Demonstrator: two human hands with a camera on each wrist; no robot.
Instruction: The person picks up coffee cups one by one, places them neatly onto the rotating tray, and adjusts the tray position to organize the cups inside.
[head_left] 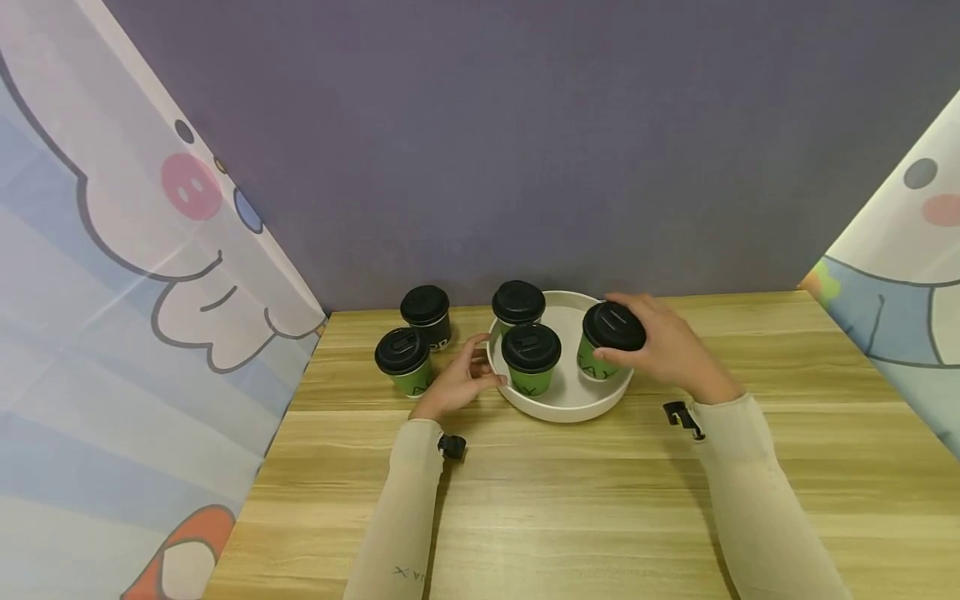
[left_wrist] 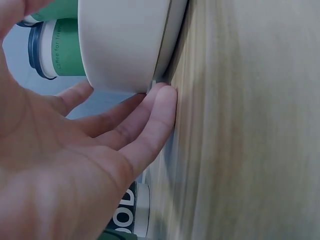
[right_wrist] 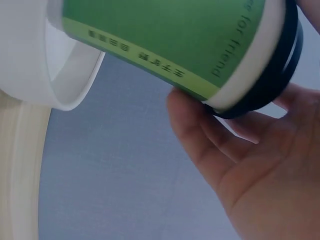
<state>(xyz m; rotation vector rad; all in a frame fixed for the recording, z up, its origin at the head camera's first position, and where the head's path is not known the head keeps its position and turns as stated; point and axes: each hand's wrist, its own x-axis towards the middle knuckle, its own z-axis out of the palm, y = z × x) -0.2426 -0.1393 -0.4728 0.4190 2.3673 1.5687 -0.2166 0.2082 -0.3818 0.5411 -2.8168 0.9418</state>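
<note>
A round white tray [head_left: 570, 412] sits on the wooden table, with two lidded paper cups in it: a green cup [head_left: 531, 360] at the front and another cup [head_left: 518, 305] behind. My left hand [head_left: 456, 382] holds the tray's left side, its fingertips [left_wrist: 162, 107] low against the outer wall near the table. My right hand [head_left: 667, 343] grips a third green paper cup [head_left: 600, 358] near its black lid. That cup is tilted over the right part of the tray; in the right wrist view its base [right_wrist: 56, 15] is beside the rim. Whether its base touches the tray, I cannot tell.
Left of the tray stand a green lidded cup [head_left: 405, 360] and, behind it, a black lidded cup [head_left: 426, 317]. A grey-purple wall panel [head_left: 525, 150] rises at the table's back edge. Cartoon-printed cloths [head_left: 150, 250] hang at both sides.
</note>
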